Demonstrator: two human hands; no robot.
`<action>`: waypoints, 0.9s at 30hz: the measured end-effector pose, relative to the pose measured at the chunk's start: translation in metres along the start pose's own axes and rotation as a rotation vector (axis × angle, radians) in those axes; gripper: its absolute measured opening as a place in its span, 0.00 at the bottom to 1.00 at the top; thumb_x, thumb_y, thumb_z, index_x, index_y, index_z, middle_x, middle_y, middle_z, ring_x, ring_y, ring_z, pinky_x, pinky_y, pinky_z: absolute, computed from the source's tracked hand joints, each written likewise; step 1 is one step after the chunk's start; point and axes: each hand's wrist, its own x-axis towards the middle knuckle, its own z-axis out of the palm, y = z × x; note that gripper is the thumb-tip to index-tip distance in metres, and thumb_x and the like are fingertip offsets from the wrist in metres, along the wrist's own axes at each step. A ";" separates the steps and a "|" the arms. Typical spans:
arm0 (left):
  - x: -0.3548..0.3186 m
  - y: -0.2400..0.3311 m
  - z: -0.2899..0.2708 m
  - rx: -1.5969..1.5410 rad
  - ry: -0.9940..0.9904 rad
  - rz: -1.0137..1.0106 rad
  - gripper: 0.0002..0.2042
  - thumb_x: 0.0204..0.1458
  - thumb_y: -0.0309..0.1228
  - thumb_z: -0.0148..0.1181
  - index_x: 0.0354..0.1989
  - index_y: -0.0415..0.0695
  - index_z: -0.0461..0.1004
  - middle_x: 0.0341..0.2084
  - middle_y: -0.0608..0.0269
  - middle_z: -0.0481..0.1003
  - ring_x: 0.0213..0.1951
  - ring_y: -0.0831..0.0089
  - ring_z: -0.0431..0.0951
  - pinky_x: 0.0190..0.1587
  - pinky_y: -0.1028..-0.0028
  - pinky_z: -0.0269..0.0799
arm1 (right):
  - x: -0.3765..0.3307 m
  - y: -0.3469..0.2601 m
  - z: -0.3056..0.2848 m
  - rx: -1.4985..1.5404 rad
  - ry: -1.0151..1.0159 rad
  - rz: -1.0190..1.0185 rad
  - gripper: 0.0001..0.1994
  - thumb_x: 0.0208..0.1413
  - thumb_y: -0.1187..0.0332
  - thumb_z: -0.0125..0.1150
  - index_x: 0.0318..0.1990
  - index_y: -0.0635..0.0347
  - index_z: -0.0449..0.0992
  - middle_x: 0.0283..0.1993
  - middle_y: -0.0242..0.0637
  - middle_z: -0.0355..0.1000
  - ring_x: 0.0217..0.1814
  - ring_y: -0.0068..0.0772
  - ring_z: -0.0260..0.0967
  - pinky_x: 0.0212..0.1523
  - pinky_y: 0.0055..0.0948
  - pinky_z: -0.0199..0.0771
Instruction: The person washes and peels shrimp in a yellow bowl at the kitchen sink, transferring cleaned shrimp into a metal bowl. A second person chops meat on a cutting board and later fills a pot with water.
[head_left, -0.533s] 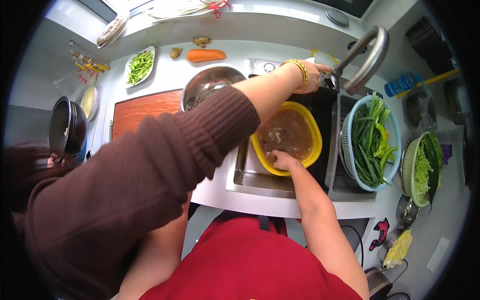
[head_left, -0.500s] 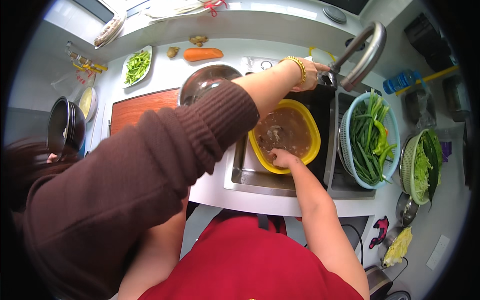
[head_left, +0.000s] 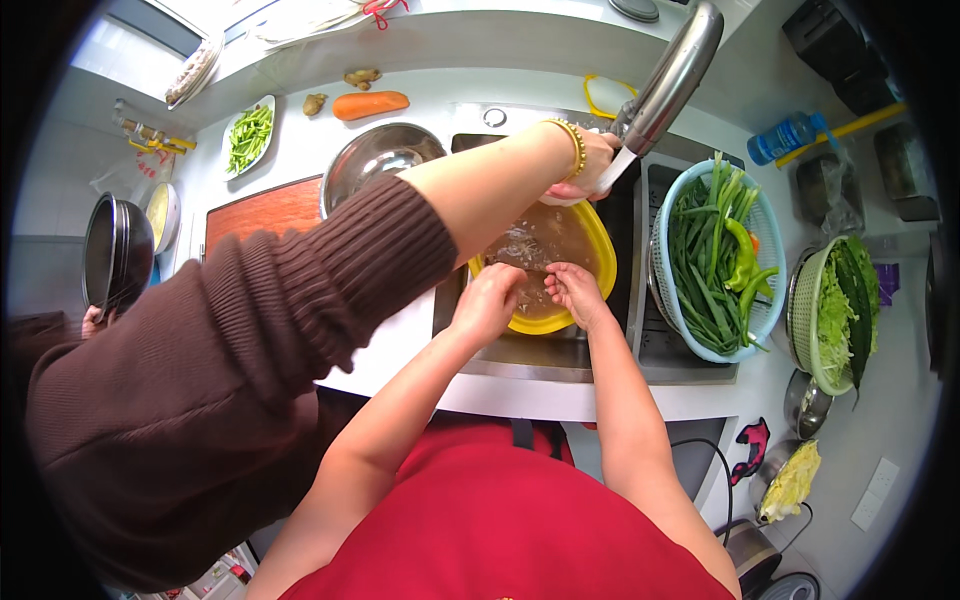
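Over the yellow basin [head_left: 607,262] in the sink, my left hand [head_left: 490,303] and my right hand [head_left: 576,294] are close together with their fingers curled in a pinch. Something small and dark seems to lie between the fingertips; I cannot make out what it is. Cloudy brown water [head_left: 560,245] with pale bits fills the basin. A co-worker's arm in a brown knit sleeve [head_left: 330,250] reaches across from the left. That person's hand [head_left: 592,165], with a gold bracelet, is under the faucet [head_left: 680,80], by a white stream of water [head_left: 615,170].
On the right, a blue basket [head_left: 770,215] holds green onions and peppers, beside a green basket [head_left: 800,310] of leaves. A steel bowl [head_left: 375,150], a wooden board [head_left: 260,218], a carrot [head_left: 370,104] and a plate of chopped greens [head_left: 250,137] are at the left.
My left hand has come out from behind the sleeve to the basin. My right hand has risen from the water. The co-worker's hand has moved from the tap to beneath the faucet, where water now runs.
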 end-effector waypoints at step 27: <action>0.127 0.063 0.004 1.117 -0.692 1.092 0.04 0.41 0.32 0.54 0.25 0.55 0.76 0.48 0.72 0.68 0.55 0.57 0.58 0.56 0.57 0.56 | -0.032 0.001 -0.010 -0.811 0.330 -0.537 0.12 0.48 0.76 0.51 0.42 0.63 0.69 0.39 0.46 0.69 0.40 0.45 0.69 0.39 0.33 0.70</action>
